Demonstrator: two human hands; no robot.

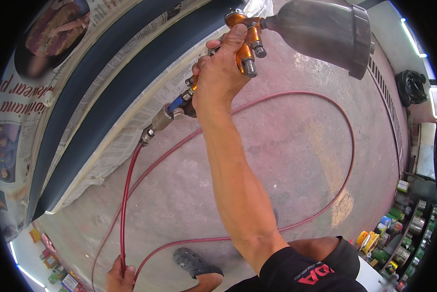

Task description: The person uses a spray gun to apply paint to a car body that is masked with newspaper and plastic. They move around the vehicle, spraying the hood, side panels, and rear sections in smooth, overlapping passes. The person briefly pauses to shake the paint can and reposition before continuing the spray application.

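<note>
Head view: broad bare concrete floor (pixel 296 160) across centre and right, crossed only by a wide loop of red air hose (pixel 347 146). Left side closed off by a dark panel (pixel 106 87) running diagonally, its edges masked with newspaper (pixel 14 121) and tape. Right rim crowded: floor drain grating (pixel 386 97), black bag (pixel 410 86), shelves of paint cans (pixel 398 228). Right hand (pixel 221 73) raised, arm stretched up from lower edge, fingers wrapped tight round grip of orange spray gun (pixel 245 41); metal cup (pixel 325 31) on top tilted to the right, nozzle end close to the masked panel edge. Hose coupling (pixel 162 119) hanging below the wrist, hose dropping from it. Left hand (pixel 118 277) low at bottom edge, closed round the hose, well apart from right. Black clog (pixel 194 263) on foot just beside it.
</note>
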